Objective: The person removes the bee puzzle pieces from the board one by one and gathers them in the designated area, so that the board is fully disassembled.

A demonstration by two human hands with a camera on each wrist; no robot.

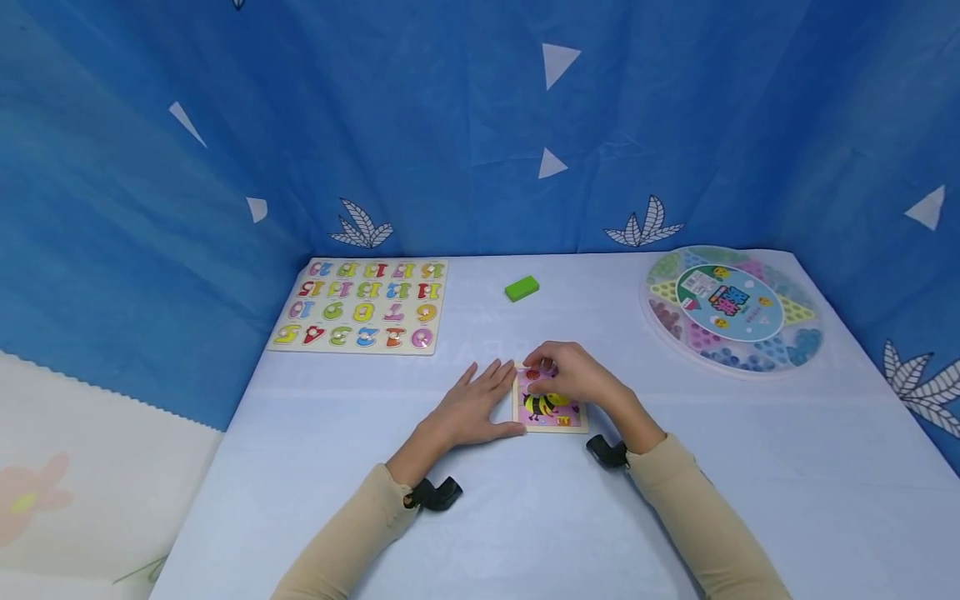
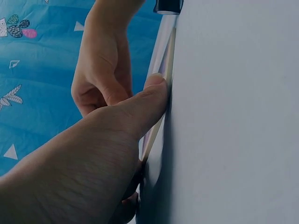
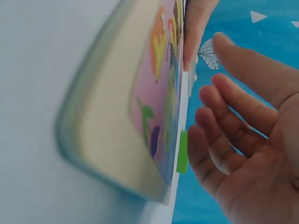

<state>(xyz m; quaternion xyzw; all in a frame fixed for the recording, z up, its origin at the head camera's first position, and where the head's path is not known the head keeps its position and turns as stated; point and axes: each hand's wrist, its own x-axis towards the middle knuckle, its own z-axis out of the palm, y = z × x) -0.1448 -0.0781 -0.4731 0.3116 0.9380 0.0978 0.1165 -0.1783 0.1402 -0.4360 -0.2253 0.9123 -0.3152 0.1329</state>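
Observation:
A small square wooden bee puzzle (image 1: 555,417) with a pink picture and a pale frame lies on the table. My left hand (image 1: 472,408) rests at its left side, fingers spread and thumb by the near left corner. In the left wrist view the left thumb (image 2: 149,93) touches the board's edge. Over the upper right of the puzzle hovers my right hand (image 1: 573,372), hiding part of the picture. Its fingers (image 3: 229,144) are loosely bent in the right wrist view, with nothing visible between them, and look apart from the board.
A number puzzle board (image 1: 360,306) lies at the back left. One green block (image 1: 522,288) sits behind the bee puzzle. At the back right is a round clear case of coloured beads (image 1: 806,343). Blue patterned cloth (image 1: 465,125) hangs behind the white-covered table (image 1: 510,517).

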